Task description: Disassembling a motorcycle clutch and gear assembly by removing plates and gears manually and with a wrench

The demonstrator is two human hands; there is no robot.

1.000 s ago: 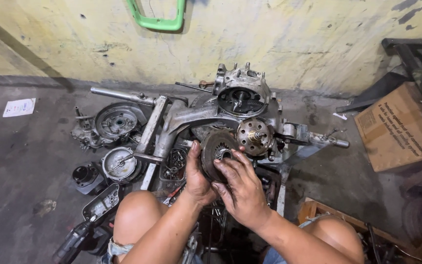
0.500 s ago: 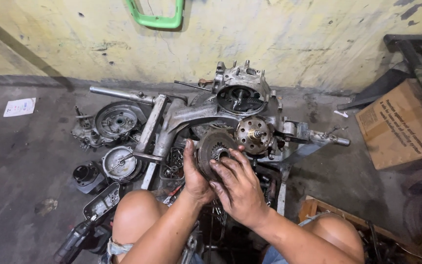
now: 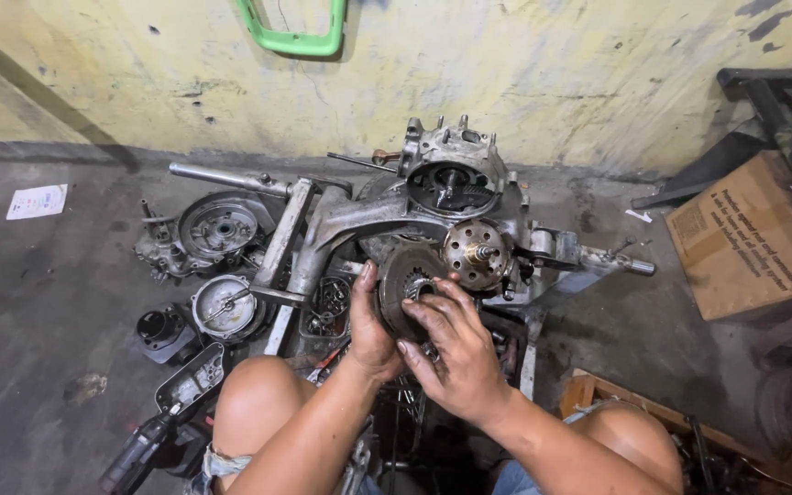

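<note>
Hands meet at the centre of the head view, over a concrete floor point(image 3: 38, 302). Left hand point(image 3: 368, 330) cups the rim of a dark round clutch disc point(image 3: 407, 282) from its left side, fingers curled onto the edge. Right hand point(image 3: 456, 353) lies across the disc's lower right face, fingers point(image 3: 433, 307) bent against its hub. Just right of the disc sits a rusty perforated hub point(image 3: 475, 254) on the grey engine case point(image 3: 451, 179). A cardboard box point(image 3: 749, 238) stands at the right edge.
</note>
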